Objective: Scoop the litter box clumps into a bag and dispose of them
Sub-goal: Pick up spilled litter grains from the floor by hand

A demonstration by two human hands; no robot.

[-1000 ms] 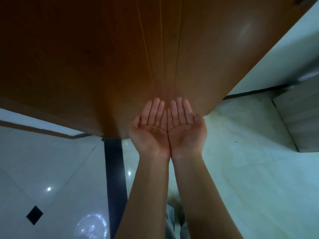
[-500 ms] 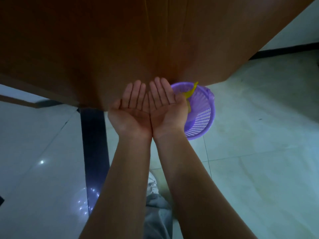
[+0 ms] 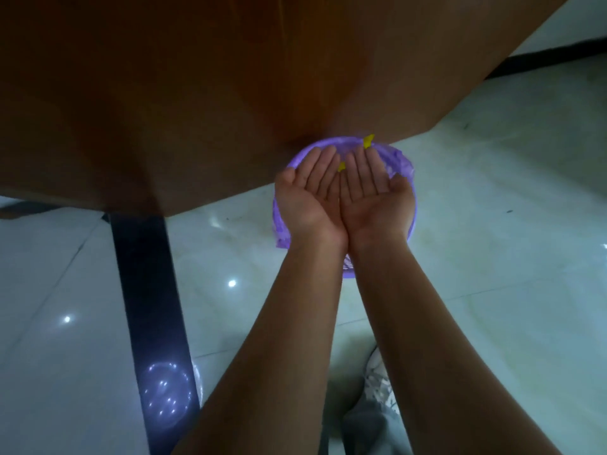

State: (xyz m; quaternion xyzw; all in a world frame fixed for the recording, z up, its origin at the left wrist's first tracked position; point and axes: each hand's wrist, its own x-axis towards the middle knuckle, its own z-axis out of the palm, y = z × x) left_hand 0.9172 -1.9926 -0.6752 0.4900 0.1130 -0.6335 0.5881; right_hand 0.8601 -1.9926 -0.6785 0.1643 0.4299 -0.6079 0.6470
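My left hand [image 3: 310, 195] and my right hand [image 3: 372, 192] are held side by side, palms up, fingers straight and empty. They hover over a round purple mesh basket [image 3: 410, 205] lined with a purple bag [image 3: 399, 162], which stands on the floor at the foot of a brown wooden door. A yellow piece [image 3: 368, 141] shows at the basket's far rim and between my fingers. Most of the basket's inside is hidden by my hands.
A brown wooden door [image 3: 197, 93] fills the upper left. The floor is pale glossy tile [image 3: 492, 257] with a dark strip [image 3: 147, 290] running toward me on the left. My shoe and grey trouser leg [image 3: 377, 408] are at the bottom.
The view has tilted down and shifted, so the basket now lies directly beneath my hands instead of to their right. Both hands stay together, palms up.
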